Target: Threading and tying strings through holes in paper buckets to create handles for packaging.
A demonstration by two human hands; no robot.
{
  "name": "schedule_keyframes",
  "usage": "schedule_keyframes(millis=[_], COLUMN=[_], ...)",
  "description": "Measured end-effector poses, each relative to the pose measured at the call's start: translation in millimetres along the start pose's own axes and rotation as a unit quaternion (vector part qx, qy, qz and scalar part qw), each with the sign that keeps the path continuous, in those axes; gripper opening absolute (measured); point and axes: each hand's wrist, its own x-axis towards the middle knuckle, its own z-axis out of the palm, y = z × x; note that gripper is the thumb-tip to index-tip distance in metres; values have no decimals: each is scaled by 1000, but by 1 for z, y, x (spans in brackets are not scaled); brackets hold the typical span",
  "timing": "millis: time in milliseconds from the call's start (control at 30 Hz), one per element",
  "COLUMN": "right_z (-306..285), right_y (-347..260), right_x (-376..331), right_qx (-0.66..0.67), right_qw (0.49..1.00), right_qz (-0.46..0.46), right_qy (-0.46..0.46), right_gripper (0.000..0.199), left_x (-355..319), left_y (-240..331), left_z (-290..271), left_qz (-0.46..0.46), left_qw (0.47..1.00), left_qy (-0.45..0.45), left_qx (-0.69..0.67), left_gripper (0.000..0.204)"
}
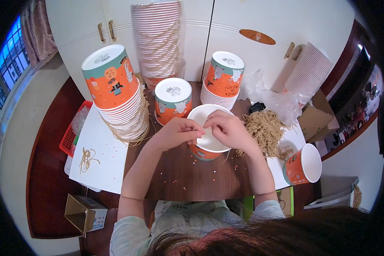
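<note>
Left hand (pixel 178 131) and right hand (pixel 229 129) meet over the open cup (pixel 207 135), upright at table (pixel 187 179) centre, mouth up, long axis vertical. Both hands sit on the near rim, equally close. Fingers of both are pinched together, apparently on a thin string; too fine to confirm. String pile (pixel 265 130) lies just right of the cup, nearer the right hand.

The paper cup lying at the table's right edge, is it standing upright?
No, the paper cup lies tipped on its side, its white open mouth facing right, beside the pile of twine.
</note>
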Motion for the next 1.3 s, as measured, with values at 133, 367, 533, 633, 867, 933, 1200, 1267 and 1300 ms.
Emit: schedule_keyframes(millis=[133, 367, 533, 633, 867, 933, 1200, 1267, 1300], right_z=[11, 22, 20, 27, 50, 48, 52, 55, 56], right_y=[1, 13, -1, -12, -36, -40, -17, -11, -10], right_x=[-3, -7, -11, -19, -29, -27, -17, -18, -18], right_qx=[84, 49, 42, 16, -201, -177, -80, -75, -71], right_qw=[996, 999, 996, 996, 978, 983, 990, 990, 990], right_qz=[27, 4, 62, 62, -27, -18, 27, 38, 51], right_qy=[-28, 17, 49, 67, 54, 39, 116, 111, 106], right_gripper=[13, 11, 8, 6, 8, 10, 15, 13, 11], left_x=[0, 3, 7, 9, 8, 7, -1, -2, -2], left_y=[-2, -5, -17, -20, -19, -21, -12, -12, -12], left_z=[-6, -8, -19, -23, -23, -24, -13, -10, -9], left_qz=[7, 0, 15, -14, 10, 42, 42, 65, 73], left_qw=[999, 997, 996, 992, 998, 998, 995, 990, 990], left_qy=[-26, -31, -1, 34, 4, -8, 24, 35, 45], left_qx=[-45, -67, -91, -119, -69, -47, 83, 119, 116], left_gripper=[13, 14, 10, 8, 12, 14, 22, 24, 26])
